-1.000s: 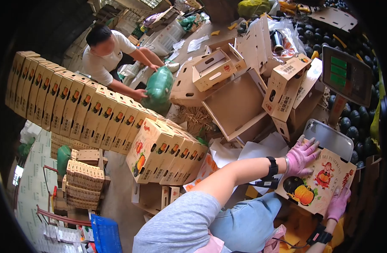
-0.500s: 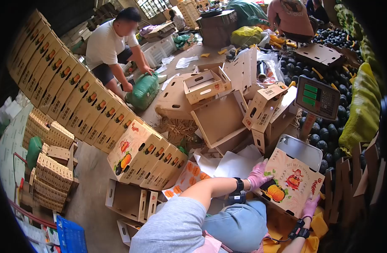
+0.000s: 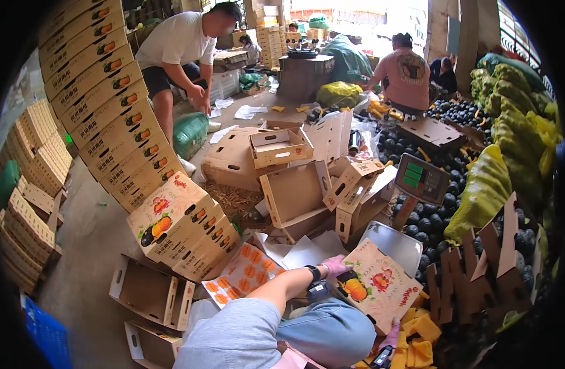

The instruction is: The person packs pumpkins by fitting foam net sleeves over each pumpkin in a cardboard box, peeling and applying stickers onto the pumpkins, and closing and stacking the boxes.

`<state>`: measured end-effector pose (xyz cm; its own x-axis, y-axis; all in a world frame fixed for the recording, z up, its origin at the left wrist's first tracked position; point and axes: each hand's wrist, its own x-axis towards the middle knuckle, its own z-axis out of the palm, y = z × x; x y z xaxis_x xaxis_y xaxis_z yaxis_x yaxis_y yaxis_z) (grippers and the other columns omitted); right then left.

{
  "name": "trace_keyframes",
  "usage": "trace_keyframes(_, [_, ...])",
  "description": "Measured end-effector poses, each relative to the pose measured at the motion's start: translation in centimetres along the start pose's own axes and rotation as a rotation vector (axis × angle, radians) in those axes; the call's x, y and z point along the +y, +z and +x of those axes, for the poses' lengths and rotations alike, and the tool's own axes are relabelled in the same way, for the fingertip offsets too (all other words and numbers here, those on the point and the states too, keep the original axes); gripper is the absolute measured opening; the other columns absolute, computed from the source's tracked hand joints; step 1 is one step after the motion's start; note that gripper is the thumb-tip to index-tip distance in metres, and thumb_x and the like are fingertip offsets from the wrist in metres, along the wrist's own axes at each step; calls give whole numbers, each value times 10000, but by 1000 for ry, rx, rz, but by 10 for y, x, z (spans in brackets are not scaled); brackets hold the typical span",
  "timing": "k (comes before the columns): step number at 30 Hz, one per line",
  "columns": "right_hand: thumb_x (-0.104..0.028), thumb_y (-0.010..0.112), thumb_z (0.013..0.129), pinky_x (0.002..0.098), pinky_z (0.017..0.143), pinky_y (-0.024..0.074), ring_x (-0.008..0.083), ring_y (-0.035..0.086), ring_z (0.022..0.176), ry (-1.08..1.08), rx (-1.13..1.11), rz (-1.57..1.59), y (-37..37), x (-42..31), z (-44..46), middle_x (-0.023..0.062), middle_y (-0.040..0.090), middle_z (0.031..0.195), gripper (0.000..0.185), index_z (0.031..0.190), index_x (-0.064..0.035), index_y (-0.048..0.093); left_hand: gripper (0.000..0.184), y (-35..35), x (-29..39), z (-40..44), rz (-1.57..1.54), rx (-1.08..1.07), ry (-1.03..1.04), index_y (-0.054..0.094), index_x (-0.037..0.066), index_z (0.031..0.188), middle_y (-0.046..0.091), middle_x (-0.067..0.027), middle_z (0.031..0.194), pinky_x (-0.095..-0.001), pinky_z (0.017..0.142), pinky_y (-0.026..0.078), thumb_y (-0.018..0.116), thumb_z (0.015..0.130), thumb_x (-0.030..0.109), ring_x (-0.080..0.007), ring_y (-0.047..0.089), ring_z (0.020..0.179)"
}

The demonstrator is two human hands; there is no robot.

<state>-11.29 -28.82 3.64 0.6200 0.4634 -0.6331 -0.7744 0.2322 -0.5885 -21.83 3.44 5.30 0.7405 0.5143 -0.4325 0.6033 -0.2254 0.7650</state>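
A printed cardboard carton with a pumpkin picture on its top is held tilted above my lap. My left hand, in a pink glove, grips its upper left edge. At the lower right edge, my right hand, also in a pink glove, holds the carton; part of its fingers is hidden. Just beyond the carton is the metal platform of a weighing scale, whose lit display stands behind it. To the left lies an orange-and-white printed sheet.
Stacked printed cartons rise on the left. Open cardboard trays are piled ahead. Dark round pumpkins and a yellow-green mesh sack lie to the right. Yellow foam pieces are beside my right hand. A co-worker stands by a green sack.
My view has lifted, showing more of the background. The carton has drawn slightly away from the scale, baring more of its platform. The co-worker's hands have risen off the green sack.
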Motion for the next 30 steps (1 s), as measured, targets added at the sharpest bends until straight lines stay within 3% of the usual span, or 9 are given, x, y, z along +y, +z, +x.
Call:
trace_keyframes(2, [-378, 527, 921, 368, 999, 389, 284, 515, 1148, 34, -25, 19, 6, 3, -11, 134, 513, 1318, 595, 1388, -47, 363, 760, 16, -63, 35, -364, -229, 243, 508, 13, 1276, 604, -132, 1182, -318, 949, 418, 608, 801, 598, -229, 572, 1065])
trace_keyframes(3, [-384, 530, 917, 370, 999, 389, 284, 516, 1147, 41, -27, 22, 12, 4, -15, 133, 515, 1316, 598, 1386, -49, 368, 787, 34, -99, 65, -322, -226, 208, 509, -4, 1270, 608, -121, 1164, -311, 875, 465, 567, 814, 635, -224, 589, 1015])
trace_keyframes(4, [-389, 532, 914, 372, 999, 390, 284, 517, 1147, 44, -35, 20, 15, 2, -20, 131, 517, 1314, 601, 1384, -50, 372, 825, -10, -51, 5, -156, -435, -99, 489, 31, 1300, 593, -128, 1187, -316, 770, 506, 544, 799, 684, -198, 608, 956])
trace_keyframes(5, [-395, 535, 910, 374, 999, 390, 285, 517, 1146, 50, -45, 27, 17, 3, -23, 130, 519, 1312, 605, 1382, -52, 376, 833, -31, -15, -55, -382, -452, -115, 471, 114, 1322, 570, -110, 1200, -346, 688, 519, 533, 769, 733, -192, 614, 900])
trace_keyframes(10, [-422, 548, 893, 383, 998, 393, 285, 521, 1144, 72, -56, 44, 32, 0, -42, 123, 529, 1304, 620, 1373, -60, 397, 876, 8, -111, -11, -565, -514, -260, 420, 220, 1333, 498, -67, 1193, -558, 943, 358, 549, 689, 800, -239, 491, 1096])
trace_keyframes(14, [-444, 558, 878, 391, 997, 395, 286, 524, 1142, 81, -65, 77, 46, -2, -58, 118, 537, 1297, 633, 1366, -66, 414, 858, -15, -63, -32, -646, -263, -287, 422, 241, 1335, 437, -90, 1332, -541, 957, 349, 563, 690, 788, -268, 395, 1235])
trace_keyframes(15, [-577, 497, 794, 489, 887, 472, 344, 554, 1064, -36, -26, -9, 38, 8, -43, 159, 557, 1238, 733, 1322, -70, 455, 849, -16, -59, -27, -663, -262, -244, 423, 226, 1334, 440, -89, 1339, -543, 959, 347, 565, 703, 775, -272, 400, 1237])
trace_keyframes(21, [-530, 578, 758, 463, 915, 457, 323, 545, 1085, -76, -9, -53, 57, 5, -60, 163, 551, 1245, 785, 1369, -84, 368, 548, 6, -52, 18, -774, -393, -49, 589, 2, 1150, 667, -76, 1023, -343, 810, 521, 714, 796, 400, -204, 649, 869])
trace_keyframes(30, [-438, 724, 694, 428, 953, 434, 292, 530, 1118, -460, -216, -7, 112, -18, -92, 171, 542, 1248, 952, 1441, -123, 227, 716, -28, 42, -41, -407, -199, 362, 521, -26, 1137, 600, -99, 1001, -305, 824, 483, 845, 604, 325, -173, 571, 948])
